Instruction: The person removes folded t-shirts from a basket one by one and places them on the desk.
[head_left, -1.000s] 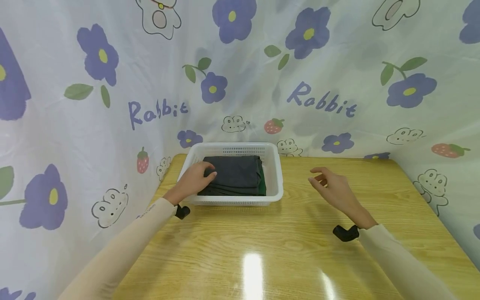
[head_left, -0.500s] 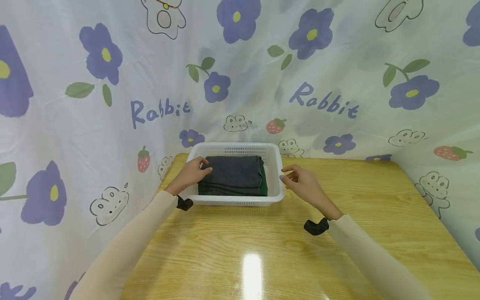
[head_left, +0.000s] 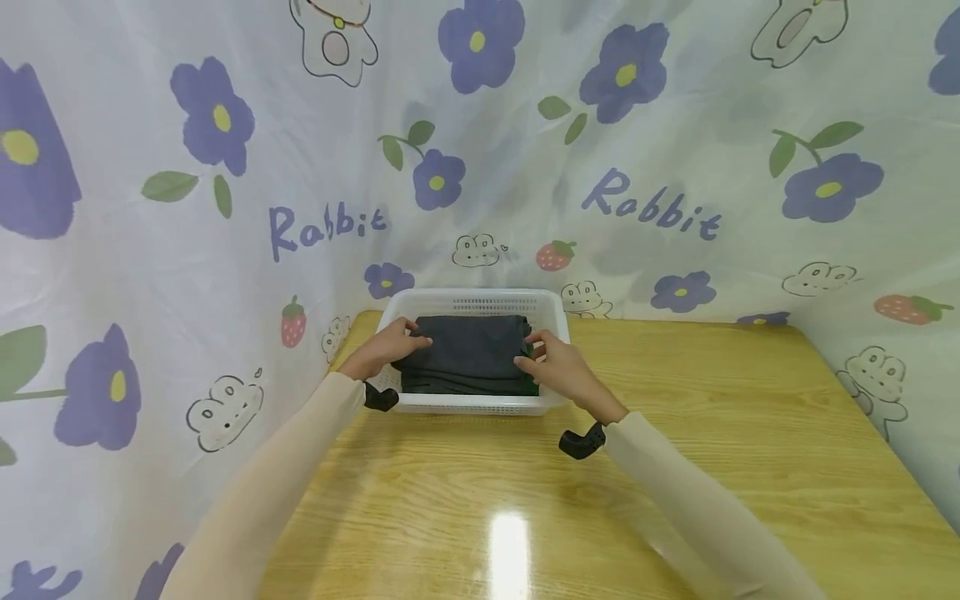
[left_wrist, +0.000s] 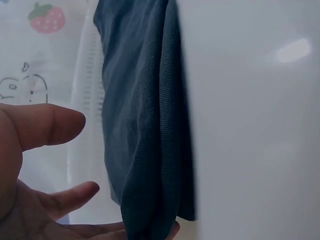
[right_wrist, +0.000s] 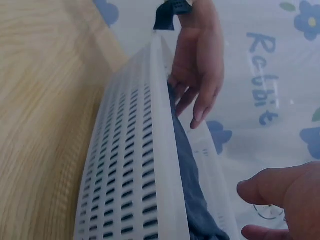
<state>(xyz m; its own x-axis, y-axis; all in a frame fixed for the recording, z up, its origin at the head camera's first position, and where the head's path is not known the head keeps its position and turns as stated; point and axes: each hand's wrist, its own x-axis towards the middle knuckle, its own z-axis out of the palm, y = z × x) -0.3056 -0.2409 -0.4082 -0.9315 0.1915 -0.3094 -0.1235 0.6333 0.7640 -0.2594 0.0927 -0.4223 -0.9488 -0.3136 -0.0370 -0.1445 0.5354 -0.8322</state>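
A folded dark grey garment lies in a white perforated plastic basket, with darker layers showing along its near edge. My left hand reaches over the basket's left side to the garment's left end. In the left wrist view, some lower fingers pass behind the cloth, while the thumb stands apart from it. My right hand is at the garment's right end, thumb and fingers spread. From the right wrist, the right thumb shows clear of the cloth; the other fingertips are mostly out of frame.
The basket stands near the back left of a wooden table. A white curtain with flowers, rabbits and lettering hangs behind and at both sides. A black wrist mount sits under the right wrist, another under the left.
My right hand has come left from over the bare table, across the basket's right rim to the garment. The left hand drew back slightly left, then came to the garment's left end.
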